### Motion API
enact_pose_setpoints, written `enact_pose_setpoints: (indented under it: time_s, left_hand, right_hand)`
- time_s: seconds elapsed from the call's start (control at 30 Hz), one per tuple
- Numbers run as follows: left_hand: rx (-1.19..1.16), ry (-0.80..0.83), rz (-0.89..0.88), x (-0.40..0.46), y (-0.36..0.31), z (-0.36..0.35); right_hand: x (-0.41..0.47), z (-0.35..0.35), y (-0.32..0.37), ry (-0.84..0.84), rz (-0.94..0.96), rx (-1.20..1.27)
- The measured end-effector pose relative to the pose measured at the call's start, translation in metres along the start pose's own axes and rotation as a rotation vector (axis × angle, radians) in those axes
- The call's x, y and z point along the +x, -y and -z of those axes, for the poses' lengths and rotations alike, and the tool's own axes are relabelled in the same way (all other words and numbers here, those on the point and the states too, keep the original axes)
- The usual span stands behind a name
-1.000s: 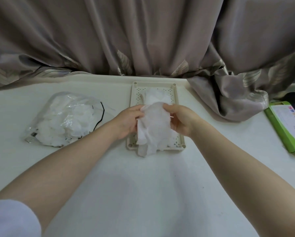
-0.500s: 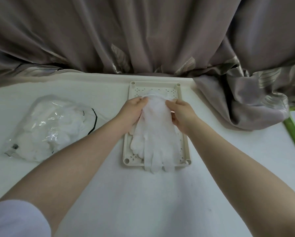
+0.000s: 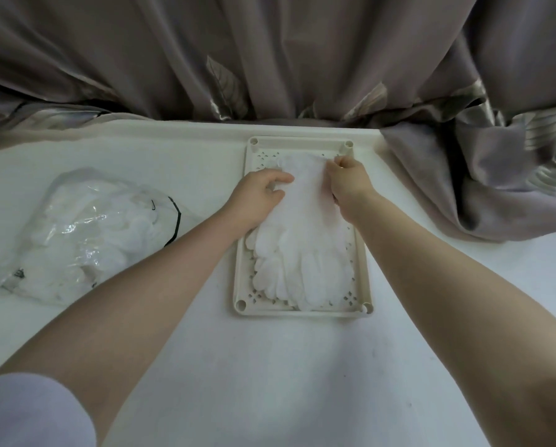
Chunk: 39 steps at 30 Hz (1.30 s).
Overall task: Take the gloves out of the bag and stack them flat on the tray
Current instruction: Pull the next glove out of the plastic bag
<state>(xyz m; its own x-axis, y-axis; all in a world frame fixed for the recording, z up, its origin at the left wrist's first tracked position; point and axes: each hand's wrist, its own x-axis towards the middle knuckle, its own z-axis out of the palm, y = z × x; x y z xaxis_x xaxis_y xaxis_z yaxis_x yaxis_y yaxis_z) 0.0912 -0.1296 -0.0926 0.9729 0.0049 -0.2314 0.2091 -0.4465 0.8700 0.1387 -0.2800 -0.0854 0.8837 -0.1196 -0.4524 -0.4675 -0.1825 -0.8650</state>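
Head view: cream perforated tray (image 3: 302, 312) sat lengthwise on the white table (image 3: 270, 382), far end close to the grey curtain (image 3: 270, 59). White gloves (image 3: 305, 253) lay stacked flat in the tray, fingers pointing toward the person, fingertips reaching the near rim. Left hand (image 3: 259, 198) rested on the left side of the top glove's cuff, fingers bent down onto the fabric; couldn't tell whether it pinched or only pressed. Right hand (image 3: 347, 185) was at the cuff's right side, fingers curled tight with the fabric edge caught between thumb and fingers, so clamped on the glove. Both forearms were bare, a white sleeve (image 3: 28, 411) showing at the left upper arm. Clear plastic bag (image 3: 86, 233) lay well apart to the left of the tray, flat on the table, more white gloves visible inside, black line along its right edge. Curtain folds spilled onto the table's right side.
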Motion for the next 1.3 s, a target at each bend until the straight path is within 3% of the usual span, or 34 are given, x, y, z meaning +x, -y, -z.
enact_pose_setpoints:
  time_s: [0.07, 0.17, 0.23, 0.3, 0.47, 0.6, 0.7, 0.8, 0.9, 1.0, 1.1, 1.2, 1.3]
  left_hand:
    - [0.202, -0.027, -0.046, 0.002, 0.003, -0.003]
    - [0.375, -0.122, -0.12, -0.007, 0.009, -0.005]
    - [0.371, -0.171, -0.207, -0.021, 0.014, -0.004]
    - [0.421, -0.116, -0.31, -0.035, 0.02, -0.003]
    - [1.008, 0.232, -0.128, -0.054, 0.038, -0.004]
    - [1.074, 0.254, -0.015, -0.058, 0.037, 0.013]
    - [0.984, 0.193, -0.198, -0.07, 0.036, 0.035]
    - [0.892, -0.03, -0.402, -0.089, 0.044, 0.059]
    - [0.903, -0.234, -0.451, -0.108, 0.06, 0.091]
    - [0.969, -0.378, -0.363, -0.121, 0.076, 0.123]
    - [0.977, -0.42, -0.143, -0.13, 0.086, 0.154]
    - [0.734, -0.31, 0.093, -0.13, 0.094, 0.183]
    - [0.617, -0.253, 0.044, -0.135, 0.094, 0.193]
  right_hand:
    - [-0.003, 0.001, -0.005, -0.065, 0.069, -0.056]
    - [-0.022, 0.006, -0.023, -0.131, 0.401, -0.24]
    - [-0.038, 0.01, -0.041, -0.052, 0.612, -0.452]
    - [-0.053, 0.012, -0.06, 0.044, 0.718, -0.639]
    - [-0.072, 0.015, -0.082, 0.294, 0.54, -1.132]
    - [-0.078, 0.018, -0.078, 0.302, 0.347, -1.365]
    - [-0.086, 0.011, -0.055, 0.289, 0.232, -1.387]
    - [-0.104, -0.003, -0.027, 0.194, 0.213, -1.182]
    - [-0.13, -0.033, -0.006, 0.083, 0.417, -1.037]
    - [-0.15, -0.074, 0.004, 0.202, 0.591, -0.88]
    - [-0.16, -0.115, 0.003, 0.296, 0.609, -0.85]
    - [-0.163, -0.152, -0.002, 0.33, 0.58, -0.798]
    - [-0.165, -0.174, -0.013, 0.395, 0.525, -0.756]
